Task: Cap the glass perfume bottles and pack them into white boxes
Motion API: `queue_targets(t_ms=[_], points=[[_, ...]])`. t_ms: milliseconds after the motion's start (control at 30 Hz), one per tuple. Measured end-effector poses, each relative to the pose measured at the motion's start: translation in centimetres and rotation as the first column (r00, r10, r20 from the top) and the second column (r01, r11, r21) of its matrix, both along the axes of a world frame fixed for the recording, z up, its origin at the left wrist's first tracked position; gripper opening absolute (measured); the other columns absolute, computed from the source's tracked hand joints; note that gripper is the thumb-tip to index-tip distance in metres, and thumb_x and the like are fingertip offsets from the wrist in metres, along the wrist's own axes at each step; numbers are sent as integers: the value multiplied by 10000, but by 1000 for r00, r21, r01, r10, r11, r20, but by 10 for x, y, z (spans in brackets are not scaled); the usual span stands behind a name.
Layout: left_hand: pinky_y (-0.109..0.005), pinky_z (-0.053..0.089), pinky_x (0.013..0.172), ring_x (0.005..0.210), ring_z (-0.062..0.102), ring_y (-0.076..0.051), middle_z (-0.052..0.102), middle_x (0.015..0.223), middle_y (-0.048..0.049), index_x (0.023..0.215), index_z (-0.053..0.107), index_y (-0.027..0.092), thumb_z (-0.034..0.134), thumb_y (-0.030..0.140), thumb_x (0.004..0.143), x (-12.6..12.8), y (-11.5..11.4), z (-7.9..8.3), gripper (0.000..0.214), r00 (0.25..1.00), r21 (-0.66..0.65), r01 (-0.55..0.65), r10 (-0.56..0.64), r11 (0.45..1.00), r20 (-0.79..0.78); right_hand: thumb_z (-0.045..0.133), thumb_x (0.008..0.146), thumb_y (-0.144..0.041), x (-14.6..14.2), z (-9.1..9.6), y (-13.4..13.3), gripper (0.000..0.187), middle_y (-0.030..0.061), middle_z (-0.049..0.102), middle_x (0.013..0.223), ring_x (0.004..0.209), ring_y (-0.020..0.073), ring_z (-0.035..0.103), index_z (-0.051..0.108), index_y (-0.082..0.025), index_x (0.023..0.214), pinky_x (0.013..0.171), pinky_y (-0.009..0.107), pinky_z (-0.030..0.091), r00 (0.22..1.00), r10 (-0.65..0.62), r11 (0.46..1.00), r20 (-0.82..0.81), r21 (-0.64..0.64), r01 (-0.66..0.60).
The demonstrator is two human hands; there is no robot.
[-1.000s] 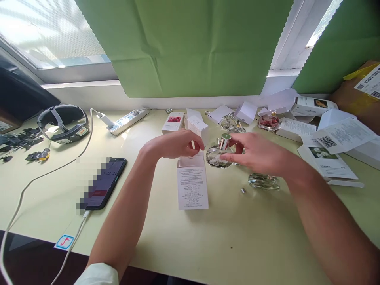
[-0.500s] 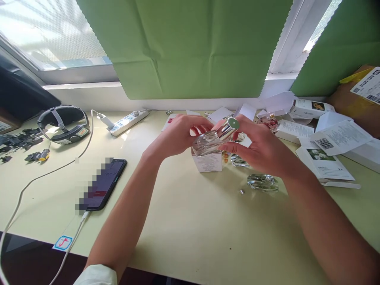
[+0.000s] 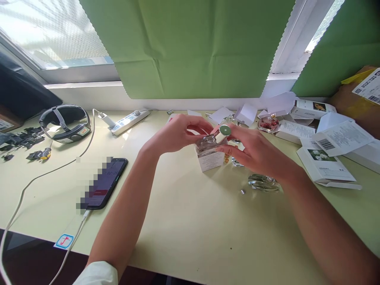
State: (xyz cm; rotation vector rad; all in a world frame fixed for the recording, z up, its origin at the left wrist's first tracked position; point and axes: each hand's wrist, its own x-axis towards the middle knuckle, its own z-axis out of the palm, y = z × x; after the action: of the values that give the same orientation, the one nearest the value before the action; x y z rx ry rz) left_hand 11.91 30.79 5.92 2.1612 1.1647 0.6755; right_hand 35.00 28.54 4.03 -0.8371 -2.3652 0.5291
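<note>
Clear glass perfume bottle [image 3: 208,143] with shiny silver cap [image 3: 222,133], tilted halfway into small white carton [image 3: 210,160] mid-desk. Pinched by right hand [image 3: 255,152] fingers at the cap end; left hand [image 3: 178,134] fingers curled over bottle and carton rim, wrists raised.

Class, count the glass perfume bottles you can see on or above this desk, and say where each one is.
At least 5: one held in both hands, one lying right of them, one behind the right hand, one clear and one pink bottle at the back. The hands may hide more.

Packing desk by window: perfume boxes [image 3: 325,164], bottles [image 3: 263,183], shipping carton [image 3: 356,93], power strip [image 3: 128,121].
</note>
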Motion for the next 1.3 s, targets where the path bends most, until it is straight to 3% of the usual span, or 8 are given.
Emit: queue_targets(t_ms=[267,467,600,767,1000,1300], points=[[-279,567,889,997,705,-161,752,1079,-25,1090,725,214,584,221,883,-2,1,1,251,999,-11,34,-34,999,29,488,996,-407,-2,-4,1,203,39,659,988,838,202,606,535,-249,1114,710,326,455,998,-49,999,-33,-10,48],[-251,560,805,983,710,-167,758,1066,-19,1089,730,232,591,208,891,-1,2,-2,243,996,-64,74,-71,995,45,484,996,-417,-6,-9,-1,239,57,651,1081,918,219,628,512,-256,1170,815,374,510,998,-12,998,-58,-61,8],[-244,551,794,946,708,-157,757,1068,-30,1082,733,213,583,201,899,-1,2,-2,237,993,-68,101,-96,993,69,479,999,-414,-6,-12,-2,240,46,629,981,863,229,618,486,-269,1190,764,398,516,995,55,998,-83,16,-54],[-241,541,797,930,696,-143,759,1035,-12,1083,735,227,570,173,891,-1,1,-2,259,995,-44,93,-91,995,48,486,1002,-372,-7,-8,-4,237,44,622,979,828,217,602,470,-272,1216,739,380,511,996,79,997,-41,15,-78],[-247,535,767,939,694,-145,752,1047,-11,1062,734,238,592,241,905,-1,2,-4,212,997,-42,74,-73,996,23,520,989,-371,3,-5,2,154,21,559,878,733,167,521,512,-220,1017,732,355,494,1000,31,995,-2,96,-31],[-279,551,804,927,690,-149,750,1030,-24,1063,725,219,601,298,913,0,0,-2,210,997,-71,77,-75,995,34,602,952,-305,-2,-7,3,145,73,617,1093,1078,243,547,580,-212,1061,812,372,491,993,90,988,79,115,-99]])
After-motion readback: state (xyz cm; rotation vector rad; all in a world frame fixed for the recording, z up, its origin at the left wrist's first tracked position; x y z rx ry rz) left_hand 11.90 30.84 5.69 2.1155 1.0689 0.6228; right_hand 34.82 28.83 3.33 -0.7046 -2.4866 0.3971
